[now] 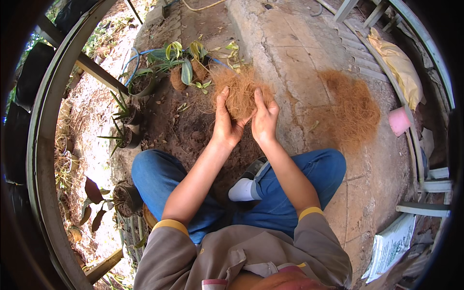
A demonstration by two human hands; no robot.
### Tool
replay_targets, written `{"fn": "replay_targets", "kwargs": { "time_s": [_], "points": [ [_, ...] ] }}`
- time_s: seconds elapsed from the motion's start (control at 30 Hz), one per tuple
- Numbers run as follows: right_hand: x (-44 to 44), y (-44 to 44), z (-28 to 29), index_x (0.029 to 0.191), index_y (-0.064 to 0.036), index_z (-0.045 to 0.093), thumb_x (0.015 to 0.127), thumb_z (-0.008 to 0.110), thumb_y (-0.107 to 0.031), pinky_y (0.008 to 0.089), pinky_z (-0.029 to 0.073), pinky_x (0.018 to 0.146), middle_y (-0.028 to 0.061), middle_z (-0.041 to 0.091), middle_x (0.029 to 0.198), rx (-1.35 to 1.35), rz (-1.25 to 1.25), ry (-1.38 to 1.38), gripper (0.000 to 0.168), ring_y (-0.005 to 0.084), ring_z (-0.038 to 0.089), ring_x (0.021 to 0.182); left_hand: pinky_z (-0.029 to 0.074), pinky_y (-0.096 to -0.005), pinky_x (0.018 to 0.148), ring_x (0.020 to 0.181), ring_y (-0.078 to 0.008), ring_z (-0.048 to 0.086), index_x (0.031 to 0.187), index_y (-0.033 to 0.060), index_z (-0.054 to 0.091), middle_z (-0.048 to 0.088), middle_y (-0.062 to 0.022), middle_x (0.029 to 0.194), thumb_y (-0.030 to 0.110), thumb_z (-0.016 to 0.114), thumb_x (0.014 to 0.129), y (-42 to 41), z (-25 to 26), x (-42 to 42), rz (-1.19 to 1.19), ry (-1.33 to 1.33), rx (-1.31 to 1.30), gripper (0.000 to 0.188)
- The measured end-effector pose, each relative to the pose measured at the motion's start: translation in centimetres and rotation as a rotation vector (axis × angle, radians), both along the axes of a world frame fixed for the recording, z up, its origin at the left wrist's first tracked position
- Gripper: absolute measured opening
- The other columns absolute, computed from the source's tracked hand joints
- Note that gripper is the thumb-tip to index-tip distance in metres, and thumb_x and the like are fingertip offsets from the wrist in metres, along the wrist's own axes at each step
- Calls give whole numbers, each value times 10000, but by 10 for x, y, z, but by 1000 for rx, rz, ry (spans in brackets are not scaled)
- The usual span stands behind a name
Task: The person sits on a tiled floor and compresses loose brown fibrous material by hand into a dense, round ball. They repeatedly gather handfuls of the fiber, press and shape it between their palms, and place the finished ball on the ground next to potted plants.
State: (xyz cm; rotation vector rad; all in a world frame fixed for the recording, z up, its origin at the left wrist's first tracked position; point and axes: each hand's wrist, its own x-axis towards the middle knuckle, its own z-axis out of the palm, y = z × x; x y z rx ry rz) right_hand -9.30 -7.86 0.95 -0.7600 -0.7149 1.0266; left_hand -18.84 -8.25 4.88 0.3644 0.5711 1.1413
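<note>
A loose clump of brown coconut fibre (239, 96) is held up in front of me between both hands. My left hand (226, 123) grips its left side, thumb on top and fingers underneath. On the right side, my right hand (265, 117) holds it the same way, its thumb pressed on the fibres. Just beyond the clump, to the left, fibre-wrapped root balls (177, 79) lie on the soil beside variegated leafy plants (187, 71). A larger heap of the same fibre (349, 108) rests on the paved floor to the right.
Potted spiky plants (128, 113) and a dark-leaved potted plant (127, 199) stand at the left. A blue hose (136, 59) curves behind the plants. At the right are a pink container (399, 121), a yellowish sack (397, 67) and a white printed bag (390, 246) near metal framing.
</note>
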Motion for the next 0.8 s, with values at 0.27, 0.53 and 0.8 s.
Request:
{"fn": "replay_targets", "kwargs": {
  "time_s": [0.27,0.53,0.8],
  "points": [
    [-7,-12,12,1265,52,497,899,557,-92,363,425,967,219,570,1221,168,-124,-723,397,297,520,1192,385,-359,1023,1210,-196,457,1356,127,382,467,-47,1313,437,447,940,5,-21,3,62,55,47,522],
    [-14,-20,26,1330,52,425,933,429,-209,486,164,1112,214,332,1441,326,-140,-1232,476,396,224,1372,346,-374,1062,1286,-233,388,1412,178,298,362,-80,1420,544,363,944,11,-47,1,10,-17,159,598],
    [-8,-21,38,1402,48,284,893,451,-112,483,174,1123,207,205,1499,429,-22,-1265,558,391,229,1372,371,-434,1051,1301,-239,371,1406,156,303,344,-68,1428,421,493,939,14,-23,-21,-74,132,259,570]
  ]
}}
